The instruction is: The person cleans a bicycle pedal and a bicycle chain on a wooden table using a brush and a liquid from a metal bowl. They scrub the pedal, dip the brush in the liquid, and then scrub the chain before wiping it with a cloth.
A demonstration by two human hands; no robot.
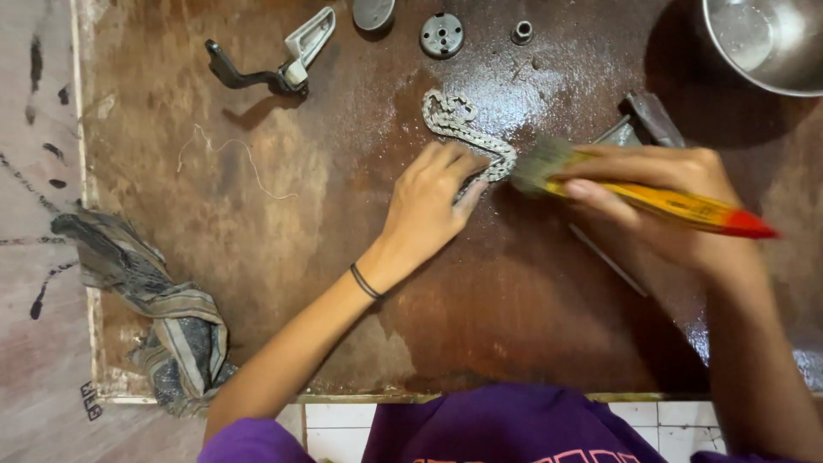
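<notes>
A grey metal chain (456, 123) lies in a loose curl on the wet brown board (283, 257). My left hand (426, 206) presses flat on the chain's near end, fingers spread over it. My right hand (664, 197) grips a paintbrush (660, 202) with a yellow handle and red tip. Its bristles touch the chain just right of my left fingertips. Motion blurs the right hand and brush.
A striped rag (159, 309) hangs at the board's left front corner. A metal lever part (283, 60), round metal pieces (441, 34) and a small bushing (521, 33) lie at the back. A steel bowl (767, 39) stands back right; a dark metal tool (649, 120) lies behind my right hand.
</notes>
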